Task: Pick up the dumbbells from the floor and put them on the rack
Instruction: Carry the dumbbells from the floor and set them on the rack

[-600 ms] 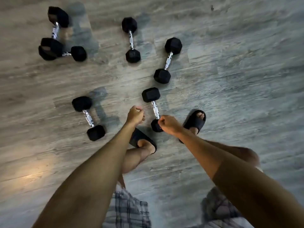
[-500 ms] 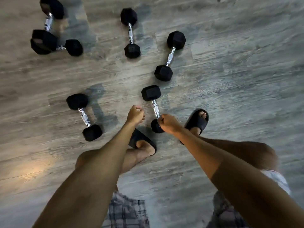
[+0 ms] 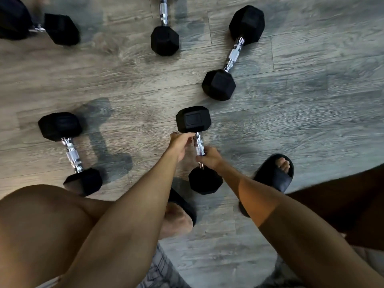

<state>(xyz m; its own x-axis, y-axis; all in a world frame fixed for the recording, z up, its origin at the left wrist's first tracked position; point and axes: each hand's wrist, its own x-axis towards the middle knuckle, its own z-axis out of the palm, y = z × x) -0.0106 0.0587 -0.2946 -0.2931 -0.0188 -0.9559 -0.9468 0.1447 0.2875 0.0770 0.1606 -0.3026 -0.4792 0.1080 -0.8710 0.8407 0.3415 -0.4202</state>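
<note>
Both hands had come down onto the nearest hex dumbbell [image 3: 193, 119], which lay on the floor [image 3: 311, 121]. The right hand [image 3: 208, 157] gripped its chrome handle; the left hand [image 3: 180, 144] touched it, fingers' closure unclear. Lifting looked next.

— What kind of room is this?
— A home workout spot, by the look of it: black hex dumbbells [image 3: 70, 152] lie scattered over a grey wood-plank floor [image 3: 311, 121].
— Not a proper gym?
— Hard to say for sure, but the person wears open-toed slides [image 3: 270, 175] and plaid shorts [image 3: 160, 271], which looks like home.
</note>
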